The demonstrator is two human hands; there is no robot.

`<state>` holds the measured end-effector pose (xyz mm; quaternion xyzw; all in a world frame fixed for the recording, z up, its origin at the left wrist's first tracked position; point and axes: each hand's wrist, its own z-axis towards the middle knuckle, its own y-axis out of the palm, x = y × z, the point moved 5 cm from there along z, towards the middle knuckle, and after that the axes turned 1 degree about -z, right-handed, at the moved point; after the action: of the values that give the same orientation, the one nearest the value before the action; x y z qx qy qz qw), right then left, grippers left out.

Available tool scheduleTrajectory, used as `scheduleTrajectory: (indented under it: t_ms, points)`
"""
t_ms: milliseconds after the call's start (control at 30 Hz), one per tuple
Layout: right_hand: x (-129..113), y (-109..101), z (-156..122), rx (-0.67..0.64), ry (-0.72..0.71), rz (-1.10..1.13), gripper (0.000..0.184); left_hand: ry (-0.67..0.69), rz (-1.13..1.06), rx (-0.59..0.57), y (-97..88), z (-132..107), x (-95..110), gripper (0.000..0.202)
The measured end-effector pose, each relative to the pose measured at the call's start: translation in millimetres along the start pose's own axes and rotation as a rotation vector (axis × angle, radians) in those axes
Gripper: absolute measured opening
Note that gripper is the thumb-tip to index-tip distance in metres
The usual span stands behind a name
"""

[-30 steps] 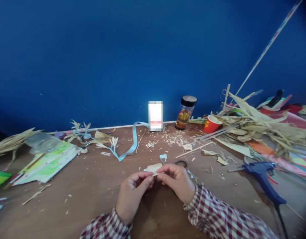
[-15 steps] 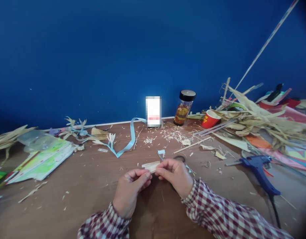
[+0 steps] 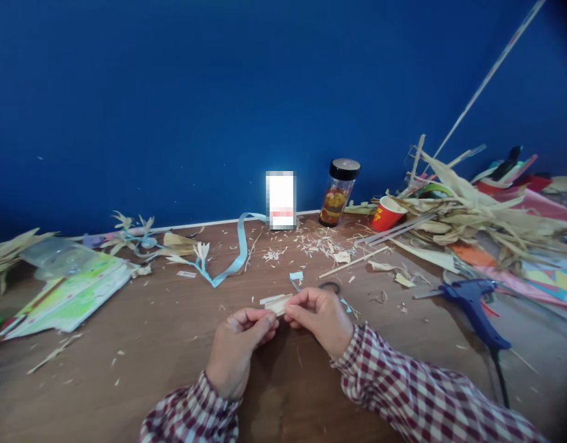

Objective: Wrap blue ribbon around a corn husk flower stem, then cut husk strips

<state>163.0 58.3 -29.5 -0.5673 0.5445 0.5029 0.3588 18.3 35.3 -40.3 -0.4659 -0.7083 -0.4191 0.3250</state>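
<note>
Between my two hands is a short, pale strip of corn husk [image 3: 278, 304], held just above the table. My left hand [image 3: 240, 344] pinches its near left end between thumb and fingers. At its right end, my right hand [image 3: 321, 320] closes on it with thumb and forefinger. A pair of scissors [image 3: 330, 287] with dark handles lies behind and partly under my right hand, mostly hidden by it. Beyond the blades rests a small light-blue scrap [image 3: 296, 275].
A blue glue gun [image 3: 476, 307] lies at the right, before a heap of dry husks [image 3: 486, 215]. Farther back stand a red paper cup [image 3: 387, 214] and a lidded jar [image 3: 337, 197]. Light-blue ribbon [image 3: 240, 246], husk flowers [image 3: 201, 253] and a painted sheet [image 3: 75, 295] lie leftward.
The whole view has shifted slightly, so the table's contents sit a little higher and farther left. Both hands keep their pinch on the husk strip, which has tilted a little.
</note>
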Motion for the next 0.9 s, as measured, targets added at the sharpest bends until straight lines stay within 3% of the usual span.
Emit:
scheduleTrajectory:
  t_ms: [333, 533, 700, 900]
  points:
    - [-1, -1, 3, 0.001, -0.069, -0.011, 0.034, 0.022, 0.012, -0.03, 3.5, -2, 5, 0.045]
    - [-12, -2, -1, -0.013, -0.13, -0.156, 0.028, -0.04, 0.072, -0.122, 7.5, -3, 8, 0.041]
    - [-27, 6, -13, -0.005, -0.318, -0.447, 0.022, 0.065, 0.222, -0.242, 9.7, -4, 13, 0.036]
    - [-26, 6, -13, -0.053, -0.275, -0.439, 0.027, 0.089, 0.259, -0.315, 8.0, 0, 10, 0.032]
